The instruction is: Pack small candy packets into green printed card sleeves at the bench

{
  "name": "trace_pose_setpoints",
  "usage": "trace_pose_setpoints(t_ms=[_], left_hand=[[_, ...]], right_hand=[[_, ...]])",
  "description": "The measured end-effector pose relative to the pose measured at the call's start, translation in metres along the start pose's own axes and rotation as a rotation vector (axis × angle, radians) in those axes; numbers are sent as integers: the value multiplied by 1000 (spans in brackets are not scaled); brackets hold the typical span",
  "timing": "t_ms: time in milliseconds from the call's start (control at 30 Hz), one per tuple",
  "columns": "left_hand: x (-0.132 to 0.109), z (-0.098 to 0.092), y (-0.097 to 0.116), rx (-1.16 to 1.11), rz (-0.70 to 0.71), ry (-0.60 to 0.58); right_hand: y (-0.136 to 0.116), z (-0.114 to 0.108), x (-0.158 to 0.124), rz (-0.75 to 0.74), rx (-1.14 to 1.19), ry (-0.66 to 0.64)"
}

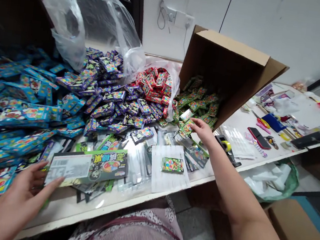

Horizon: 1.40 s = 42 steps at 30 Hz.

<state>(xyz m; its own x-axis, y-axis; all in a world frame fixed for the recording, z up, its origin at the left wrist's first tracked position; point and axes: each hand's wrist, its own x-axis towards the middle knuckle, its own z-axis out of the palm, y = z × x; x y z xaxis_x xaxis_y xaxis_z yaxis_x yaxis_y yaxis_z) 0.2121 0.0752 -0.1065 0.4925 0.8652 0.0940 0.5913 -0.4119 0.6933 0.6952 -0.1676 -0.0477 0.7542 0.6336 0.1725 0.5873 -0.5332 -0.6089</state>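
Observation:
My left hand (22, 192) rests at the table's near left edge, fingers stretched out against a flat printed card pack (88, 167) with a white label. My right hand (202, 130) reaches far over the table, its fingers pinching a small green packet (187, 126) at the edge of the green packet pile (200, 99) spilling from a tipped cardboard box (230, 66). A single green packet (172, 165) lies on a white sheet (167, 175) in front of me. Clear sleeves (137, 164) are scattered between the two hands.
Blue packets (20, 95) heap at left, purple ones (107, 98) in the middle, red ones (155, 82) in a clear plastic bag (87, 17). At right lie a phone (259, 137), scissors (263, 124) and a tape dispenser (227, 145). A bin with a green bag (275, 181) stands below.

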Motion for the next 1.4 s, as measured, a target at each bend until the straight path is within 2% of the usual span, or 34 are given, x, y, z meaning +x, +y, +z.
trace_pose_setpoints(t_ms=[100, 167, 267, 400, 500, 567, 633, 700, 733, 833, 933, 1033, 1133, 1200, 1267, 1400], left_hand=[[-3, -10, 25, -3, -163, -61], [-3, -14, 36, 85, -179, -73], [0, -16, 41, 256, -93, -85], [1, -19, 38, 337, 2, -138], [-1, -26, 38, 367, 22, -89], [-1, -28, 43, 325, 114, -77], [2, -21, 51, 269, 311, -151], [9, -7, 59, 269, 502, -289], [13, 2, 63, 298, 552, -347], [21, 25, 69, 414, 551, -453], [20, 30, 72, 432, 538, -481], [13, 21, 81, 335, 555, -383], [8, 12, 94, 246, 574, -309], [7, 8, 103, 215, 587, -319], [5, 4, 108, 195, 598, -345], [0, -3, 107, 190, 625, -377]], right_hand=[[-21, 4, -3, 0, -85, 21], [-33, 8, -2, 20, -168, 21], [-49, 22, 6, 64, -266, -54], [-57, 35, 16, 44, -283, -195], [-49, 22, 15, -54, -263, -276], [-42, 9, 9, -139, -270, -367], [-35, 0, 4, -202, -289, -472], [-29, -1, 1, -246, -375, -559], [-27, 1, 0, -272, -434, -591], [-20, 7, 2, -379, -548, -644], [-19, 0, 0, -423, -429, -546], [-41, -13, -18, -457, -174, -444], [-84, -16, -50, -643, 14, -563], [-114, -9, -71, -784, 32, -628], [-137, 1, -84, -869, -5, -628], [-155, 15, -90, -926, -100, -611]])
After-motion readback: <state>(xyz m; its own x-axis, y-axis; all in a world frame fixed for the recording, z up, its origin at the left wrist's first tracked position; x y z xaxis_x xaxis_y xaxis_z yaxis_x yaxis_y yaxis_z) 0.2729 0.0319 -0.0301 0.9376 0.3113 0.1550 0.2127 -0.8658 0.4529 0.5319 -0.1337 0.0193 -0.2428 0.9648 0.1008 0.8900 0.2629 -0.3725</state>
